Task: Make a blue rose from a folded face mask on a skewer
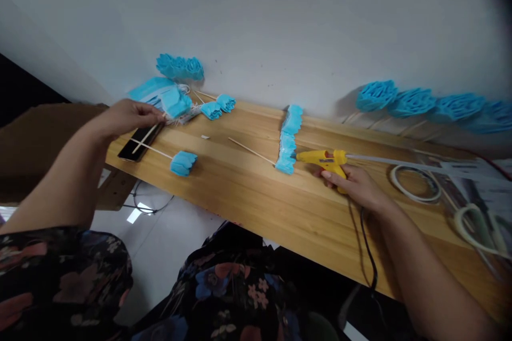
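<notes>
My right hand [352, 184] grips a yellow glue gun [324, 159] with a clear glue stick [384, 161] in its back. The nozzle meets the edge of a ruffled blue strip [287, 145] on the table; whether it touches cannot be made out. A thin wooden stick [253, 151] runs left from the strip's near end. At the left, my left hand [134, 117] is closed, its fingertips pinching the end of another wooden stick [144, 137] above a dark flat object [136, 150]. Close by lies a blue ruffled flower [183, 163] on its own stick.
Blue face masks [158, 93] lie by the wall, with a ruffled blue piece [180, 66] behind. Two small blue flowers [218, 106] rest nearby. Several finished-looking blue flowers [412, 102] line the right back. A white ring [416, 184], scissors [478, 224] and a black cord [368, 245] lie right.
</notes>
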`<state>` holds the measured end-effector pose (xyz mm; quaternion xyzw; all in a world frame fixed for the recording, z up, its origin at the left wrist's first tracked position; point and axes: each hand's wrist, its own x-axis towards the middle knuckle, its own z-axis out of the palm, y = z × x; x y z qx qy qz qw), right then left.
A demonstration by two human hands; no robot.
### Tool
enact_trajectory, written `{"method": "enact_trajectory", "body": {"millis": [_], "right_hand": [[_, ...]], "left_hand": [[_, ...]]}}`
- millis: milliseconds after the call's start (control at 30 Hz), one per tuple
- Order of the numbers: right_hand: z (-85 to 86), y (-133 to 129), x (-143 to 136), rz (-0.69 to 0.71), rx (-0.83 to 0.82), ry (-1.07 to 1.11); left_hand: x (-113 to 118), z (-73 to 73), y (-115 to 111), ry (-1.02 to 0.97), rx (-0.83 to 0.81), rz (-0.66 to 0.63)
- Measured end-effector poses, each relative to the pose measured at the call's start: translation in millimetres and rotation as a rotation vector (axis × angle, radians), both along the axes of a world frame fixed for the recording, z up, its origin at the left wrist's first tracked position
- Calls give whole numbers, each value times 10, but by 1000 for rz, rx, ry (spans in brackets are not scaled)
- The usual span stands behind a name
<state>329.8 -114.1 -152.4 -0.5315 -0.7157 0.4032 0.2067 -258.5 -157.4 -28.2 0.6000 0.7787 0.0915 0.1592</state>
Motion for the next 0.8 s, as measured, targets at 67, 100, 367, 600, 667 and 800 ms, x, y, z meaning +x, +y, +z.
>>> {"method": "enact_trajectory", "body": {"millis": [67,100,367,600,667,800], "right_hand": [[38,-11,-12,-5,-42,-10],[54,-15,-18,-10,-60,-13],[126,-49,-65,-24,-47,-19],[195,-66,-111,-26,-115,4],[203,-64,-110,-25,-112,9],[208,-62,-104,-15,-105,24]], "left_hand": [[130,197,114,7,160,56],[210,268,201,46,182,54],[768,75,1164,503,179,-163],[901,-182,1578,541,166,-211],[921,-208,1643,551,149,-223],[958,-282,1756,598,104,-259]]}}
